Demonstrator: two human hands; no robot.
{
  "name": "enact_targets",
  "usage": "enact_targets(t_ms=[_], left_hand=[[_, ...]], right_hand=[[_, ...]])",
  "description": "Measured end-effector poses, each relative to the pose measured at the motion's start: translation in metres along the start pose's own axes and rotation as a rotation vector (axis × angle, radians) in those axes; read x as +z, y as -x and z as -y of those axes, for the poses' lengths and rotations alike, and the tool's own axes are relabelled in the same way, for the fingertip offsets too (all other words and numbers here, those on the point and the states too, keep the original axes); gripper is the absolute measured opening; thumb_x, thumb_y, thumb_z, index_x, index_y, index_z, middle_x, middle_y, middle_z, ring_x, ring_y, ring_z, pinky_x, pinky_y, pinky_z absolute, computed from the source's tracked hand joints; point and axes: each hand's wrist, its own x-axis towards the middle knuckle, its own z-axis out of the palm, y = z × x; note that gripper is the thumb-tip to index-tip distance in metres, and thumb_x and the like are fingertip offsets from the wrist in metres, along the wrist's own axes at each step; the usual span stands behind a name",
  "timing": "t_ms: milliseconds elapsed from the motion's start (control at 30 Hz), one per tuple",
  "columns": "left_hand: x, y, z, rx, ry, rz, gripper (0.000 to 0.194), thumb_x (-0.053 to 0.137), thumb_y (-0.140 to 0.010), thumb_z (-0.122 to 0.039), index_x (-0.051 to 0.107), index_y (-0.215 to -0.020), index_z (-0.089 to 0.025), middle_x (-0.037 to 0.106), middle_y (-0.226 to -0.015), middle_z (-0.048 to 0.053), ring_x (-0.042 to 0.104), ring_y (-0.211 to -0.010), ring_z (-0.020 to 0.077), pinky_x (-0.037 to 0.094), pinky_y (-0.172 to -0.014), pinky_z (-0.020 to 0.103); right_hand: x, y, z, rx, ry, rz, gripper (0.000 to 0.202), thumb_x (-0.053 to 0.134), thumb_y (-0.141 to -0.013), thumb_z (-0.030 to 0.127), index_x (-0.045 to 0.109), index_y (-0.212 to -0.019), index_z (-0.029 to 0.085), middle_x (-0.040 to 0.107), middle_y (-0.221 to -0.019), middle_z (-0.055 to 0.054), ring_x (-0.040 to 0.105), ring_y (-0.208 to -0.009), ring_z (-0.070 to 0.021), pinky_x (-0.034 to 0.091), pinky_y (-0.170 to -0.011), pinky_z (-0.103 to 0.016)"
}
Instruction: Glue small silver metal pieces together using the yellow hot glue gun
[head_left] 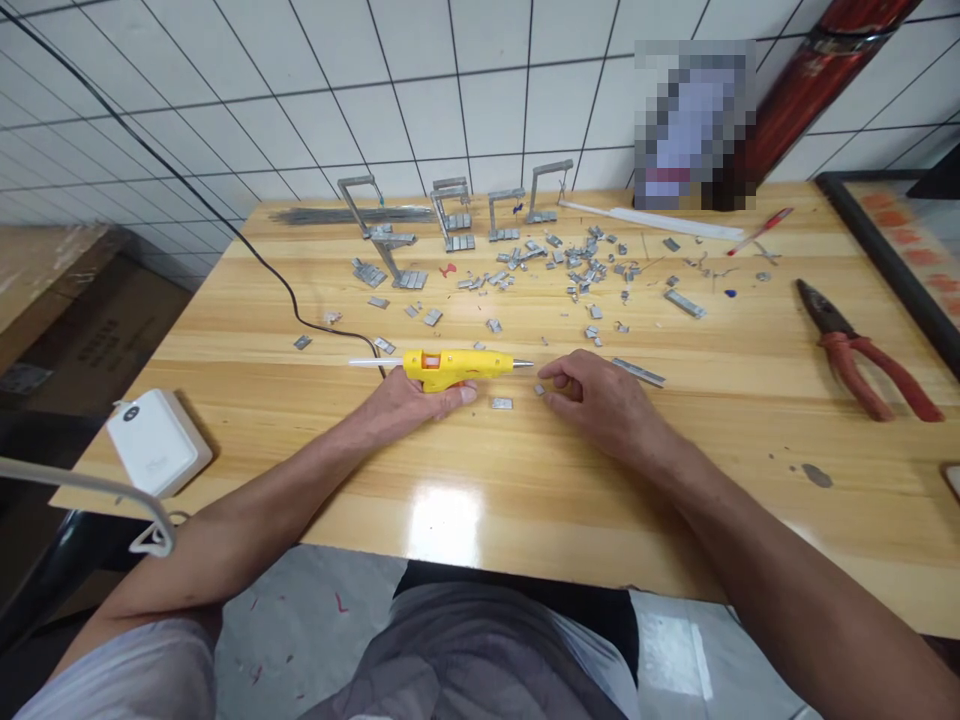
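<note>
My left hand (412, 402) is wrapped round the handle of a yellow hot glue gun (469, 366), held level with its nozzle pointing right. A whitish glue stick (375, 362) sticks out of its back end. Just right of the nozzle, my right hand (596, 398) is curled, thumb and fingertips closed about a small grey piece (539, 390). Between the hands a flat grey rectangular piece (502, 404) lies on the wooden table. A longer grey strip (637, 373) lies beyond my right knuckles.
Several small grey frames (505, 212) stand on the table (300, 480) near the tiled wall. Grey scraps (589, 255) lie scattered before them. Red-handled pliers (855, 350) lie at right, a white power bank (159, 442) at left. A black cord (262, 262) runs to the glue gun.
</note>
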Motion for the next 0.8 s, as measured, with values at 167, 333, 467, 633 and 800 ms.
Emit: enact_targets(t_ms=[167,333,467,633,800], left_hand=[[0.0,0.002,-0.002,-0.008,0.012,0.011,0.041,0.084,-0.079,-0.053,0.079,-0.097,-0.017,0.069,-0.074,0.001,0.061,-0.067,0.0162,0.052,-0.066,0.028],[0.0,0.002,-0.001,0.005,-0.002,0.015,0.043,0.082,-0.081,-0.055,0.079,-0.1,-0.017,0.066,-0.071,0.0,0.055,-0.063,0.0146,0.049,-0.062,0.027],[-0.001,0.001,0.002,0.022,-0.016,0.009,0.041,0.083,-0.081,-0.055,0.078,-0.096,-0.018,0.061,-0.066,-0.002,0.051,-0.06,0.0134,0.045,-0.06,0.026],[-0.002,0.0,0.002,0.02,-0.001,0.023,0.041,0.082,-0.081,-0.056,0.077,-0.096,-0.018,0.06,-0.067,-0.002,0.05,-0.06,0.0128,0.043,-0.059,0.025],[-0.001,0.001,-0.002,-0.008,-0.004,0.002,0.039,0.082,-0.079,-0.054,0.076,-0.095,-0.019,0.063,-0.07,-0.002,0.053,-0.062,0.0135,0.046,-0.062,0.026]], right_hand=[[-0.001,-0.002,-0.002,0.002,0.019,0.035,0.019,0.069,-0.088,0.018,0.079,-0.103,0.024,0.072,-0.089,-0.003,0.064,-0.072,-0.0159,0.047,-0.068,-0.029],[0.002,-0.002,-0.001,-0.008,0.05,0.023,0.017,0.069,-0.091,0.021,0.079,-0.103,0.026,0.073,-0.092,-0.003,0.066,-0.076,-0.0173,0.046,-0.068,-0.03],[0.003,-0.001,0.001,-0.014,0.048,0.02,0.013,0.066,-0.092,0.019,0.077,-0.095,0.026,0.074,-0.094,-0.003,0.068,-0.081,-0.0185,0.045,-0.069,-0.03],[0.002,-0.001,0.002,-0.038,-0.045,-0.013,0.011,0.063,-0.095,0.021,0.074,-0.095,0.023,0.073,-0.093,-0.004,0.066,-0.079,-0.018,0.046,-0.071,-0.031],[-0.001,0.0,0.01,-0.123,-0.13,-0.112,0.013,0.06,-0.1,0.025,0.073,-0.1,0.023,0.072,-0.092,-0.005,0.063,-0.075,-0.018,0.048,-0.07,-0.033]])
